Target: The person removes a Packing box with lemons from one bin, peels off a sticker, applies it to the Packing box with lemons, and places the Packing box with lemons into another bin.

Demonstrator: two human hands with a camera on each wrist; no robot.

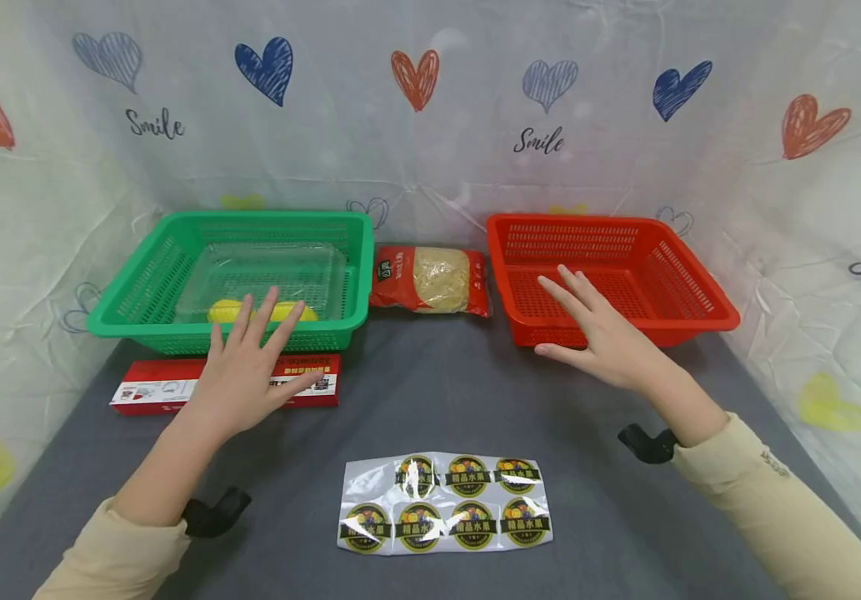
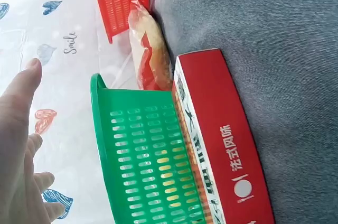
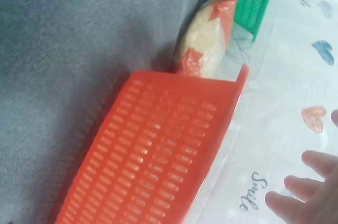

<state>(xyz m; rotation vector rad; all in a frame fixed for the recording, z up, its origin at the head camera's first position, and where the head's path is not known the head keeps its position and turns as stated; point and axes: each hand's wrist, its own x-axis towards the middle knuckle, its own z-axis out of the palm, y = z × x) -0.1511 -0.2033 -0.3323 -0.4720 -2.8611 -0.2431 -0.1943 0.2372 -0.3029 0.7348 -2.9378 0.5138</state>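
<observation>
Green basket (image 1: 325,337): slotted plastic, rect. w/ rounded corners, flared rim, long axis L–R. L hand (image 1: 238,375) hangs nr its front rim, fingers well spread & approx. straight, gripping nothing; L wrist view shows thumb & fingers apart from the plastic. R hand (image 1: 610,342) is well R of green basket, before the red basket (image 1: 580,242): thumb held wide, fingers extended, nothing in grip.

Just in front of green basket, partly under L hand in head view: red box (image 1: 163,387), slim, sharp-edged, w/ white panel; long axis L–R, // to basket front, ends pointing L & R. Its red side shows white lettering & a cutlery icon in L wrist view.

In green basket: clear container (image 1: 272,267), thin shiny plastic, plus yellow item (image 1: 223,312) at its front, partly behind fingers; can't tell if inside or under.

R of green basket: crinkly red/clear bag (image 1: 438,279), pale contents, plump, long axis L–R; farther R, red basket, same slotted type, also lengthwise L–R.

Nearer viewer, front-R of green basket: glossy sticker sheet (image 1: 445,504), flattish, round dark/gold labels, long side L–R, on grey cloth (image 1: 445,400).
</observation>
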